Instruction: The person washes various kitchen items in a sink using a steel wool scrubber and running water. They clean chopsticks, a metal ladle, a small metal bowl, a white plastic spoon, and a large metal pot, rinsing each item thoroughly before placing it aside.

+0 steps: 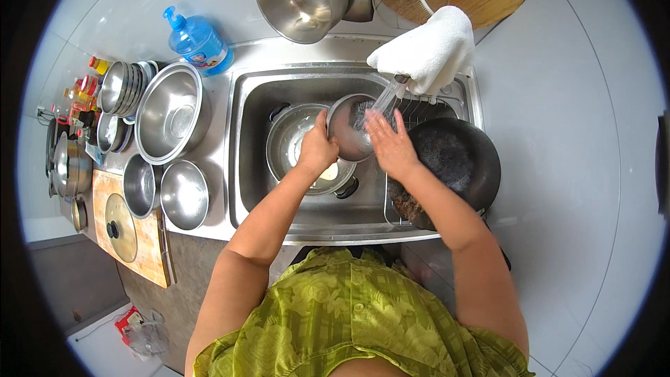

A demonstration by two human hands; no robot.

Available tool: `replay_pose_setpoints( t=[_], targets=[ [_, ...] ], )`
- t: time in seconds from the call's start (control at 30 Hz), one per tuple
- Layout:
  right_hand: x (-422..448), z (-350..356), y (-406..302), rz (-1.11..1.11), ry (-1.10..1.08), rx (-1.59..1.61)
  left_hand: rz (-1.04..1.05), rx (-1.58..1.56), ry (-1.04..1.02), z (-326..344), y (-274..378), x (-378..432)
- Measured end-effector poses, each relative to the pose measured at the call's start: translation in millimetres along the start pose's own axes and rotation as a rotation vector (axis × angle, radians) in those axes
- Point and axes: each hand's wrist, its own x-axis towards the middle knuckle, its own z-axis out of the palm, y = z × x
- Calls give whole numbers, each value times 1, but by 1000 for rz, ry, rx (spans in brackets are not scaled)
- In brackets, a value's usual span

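My left hand [318, 147] grips the rim of a stainless steel bowl [348, 136], which is tilted under running water. My right hand [390, 144] is at the bowl's right edge, fingers spread, in the water's path. Water falls from a faucet spout [402, 79] partly covered by a white cloth [426, 52]. Below and left of the bowl, a two-handled metal pot [282, 149] sits in the steel sink [256, 209] with some liquid and a pale piece inside. Whether my right fingers touch the bowl is unclear.
A blackened wok [455, 162] rests over a wire rack [388, 209] at the sink's right. To the left stand a large steel basin [170, 115], smaller bowls [186, 196], a cutting board [152, 251] with a glass lid [123, 235], and a blue pump bottle [201, 44]. A saucepan [293, 0] hangs behind.
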Motion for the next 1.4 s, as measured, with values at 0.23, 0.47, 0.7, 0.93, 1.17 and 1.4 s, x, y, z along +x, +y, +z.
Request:
replay_pose_setpoints(
  t=[0.23, 0.47, 0.7, 0.93, 1.17, 1.4],
  targets=[
    [-1, -36, -72, 244, -98, 820, 66, 26, 97, 7, -8, -6],
    [-5, 3, -2, -88, -42, 125, 141, 146, 69, -9, 1, -5],
    [-8, 21, -30, 85, -27, 68, 128, 118, 81, -2, 4, -4],
    [-5, -21, -65, 167, 41, 790, 132, 6, 98, -1, -6, -4],
    [-2, -4, 3, -2, 217, 160, 161, 178, 27, -16, 1, 0],
    [1, -27, -20, 612, 507, 775, 280, 584, 180, -11, 8, 0]
  ],
)
